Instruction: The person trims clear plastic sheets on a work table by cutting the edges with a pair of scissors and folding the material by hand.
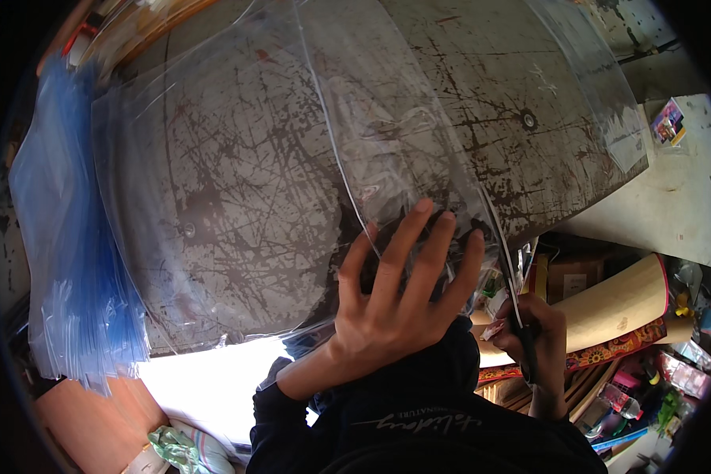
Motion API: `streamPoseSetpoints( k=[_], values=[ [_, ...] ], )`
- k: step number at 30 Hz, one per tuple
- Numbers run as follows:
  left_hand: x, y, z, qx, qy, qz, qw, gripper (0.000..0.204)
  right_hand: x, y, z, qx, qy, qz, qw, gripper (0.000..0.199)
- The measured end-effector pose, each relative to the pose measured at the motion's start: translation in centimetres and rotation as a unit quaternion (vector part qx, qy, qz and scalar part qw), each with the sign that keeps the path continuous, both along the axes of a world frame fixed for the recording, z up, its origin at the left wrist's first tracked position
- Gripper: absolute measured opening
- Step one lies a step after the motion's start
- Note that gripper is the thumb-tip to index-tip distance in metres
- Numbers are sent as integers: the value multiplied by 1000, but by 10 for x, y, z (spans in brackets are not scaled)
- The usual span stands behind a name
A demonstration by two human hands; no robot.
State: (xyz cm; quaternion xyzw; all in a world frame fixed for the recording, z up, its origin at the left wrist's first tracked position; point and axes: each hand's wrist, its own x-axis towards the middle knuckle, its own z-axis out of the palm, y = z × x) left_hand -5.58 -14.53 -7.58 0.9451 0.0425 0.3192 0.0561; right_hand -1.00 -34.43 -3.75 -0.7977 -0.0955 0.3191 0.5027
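Observation:
A clear plastic sheet (237,158) lies over the scratched dark table, with a pale seam running down its middle. My left hand (399,292) presses on this sheet near the table's front edge, fingers spread and holding nothing. To its right, my right hand (543,336) is closed around the black handles of a pair of scissors (521,328). Their long thin blades point up and away along the right side of the sheet. How far the blades are apart is hard to make out. A small pale scrap shows beside the right fingers.
A stack of bluish clear plastic sheets (71,237) hangs over the table's left end. Another clear sheet (592,79) lies at the far right of the table (482,71). Below right are a cream roll (616,304) and assorted small goods. A reddish-brown board (95,426) stands lower left.

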Motion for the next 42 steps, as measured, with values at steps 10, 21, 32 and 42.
streamPoseSetpoints(
  k=[10,21,32,42],
  values=[
    [1,1,-1,2,-11,0,1000,26,-4,5,1,-13,7,-2,1000,38],
    [0,3,1,8,-2,-1,1000,29,-2,-2,-3,10,24,-45,999,41],
    [-22,-3,21,-78,80,-47,993,47,14,18,3,90,-74,-95,989,37],
    [-51,-31,9,-111,52,-50,991,33,16,73,16,66,-180,-65,979,40]
  ],
)
